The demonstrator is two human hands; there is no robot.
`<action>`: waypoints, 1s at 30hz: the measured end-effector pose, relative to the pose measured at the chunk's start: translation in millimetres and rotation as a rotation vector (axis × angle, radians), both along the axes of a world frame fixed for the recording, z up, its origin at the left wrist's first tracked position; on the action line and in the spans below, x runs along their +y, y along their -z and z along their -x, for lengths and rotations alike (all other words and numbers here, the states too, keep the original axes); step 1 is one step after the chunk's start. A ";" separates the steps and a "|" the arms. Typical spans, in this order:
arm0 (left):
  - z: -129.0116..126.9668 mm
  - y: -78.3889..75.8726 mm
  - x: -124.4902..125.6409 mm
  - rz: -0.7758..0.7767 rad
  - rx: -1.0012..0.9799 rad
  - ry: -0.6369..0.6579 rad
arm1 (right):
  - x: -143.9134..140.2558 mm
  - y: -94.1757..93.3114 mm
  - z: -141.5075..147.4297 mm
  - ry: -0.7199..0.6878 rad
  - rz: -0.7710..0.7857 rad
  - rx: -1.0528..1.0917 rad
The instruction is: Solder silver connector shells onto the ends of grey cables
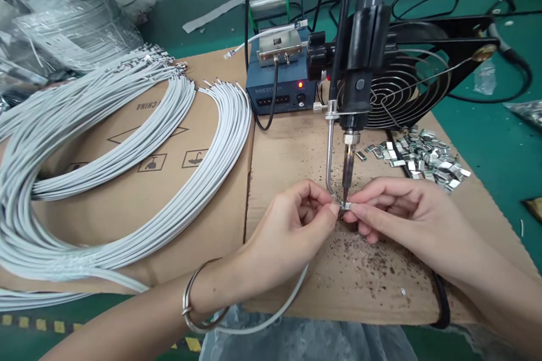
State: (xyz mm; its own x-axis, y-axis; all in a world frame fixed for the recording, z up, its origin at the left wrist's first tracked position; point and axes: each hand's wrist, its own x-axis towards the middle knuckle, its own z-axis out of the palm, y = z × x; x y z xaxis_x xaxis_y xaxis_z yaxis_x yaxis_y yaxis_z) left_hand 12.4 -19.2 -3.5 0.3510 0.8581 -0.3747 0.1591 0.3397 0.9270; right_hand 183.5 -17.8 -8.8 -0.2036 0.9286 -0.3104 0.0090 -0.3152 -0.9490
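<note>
Left hand (292,225) pinches a white wire (271,318) by its end; right hand (398,211) pinches a small metal clip (346,205), fingertips of both meeting beneath the soldering iron (348,166). The clip sits just under the iron's tip, above the cardboard (296,146) covering the worktop (486,141). Loose clips (423,155) lie to the right, wire bundles (127,141) to the left.
</note>
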 end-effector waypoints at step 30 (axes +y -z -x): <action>-0.6 -1.7 0.5 0.027 0.059 -0.003 | 1.6 -6.0 1.6 0.020 0.085 -0.040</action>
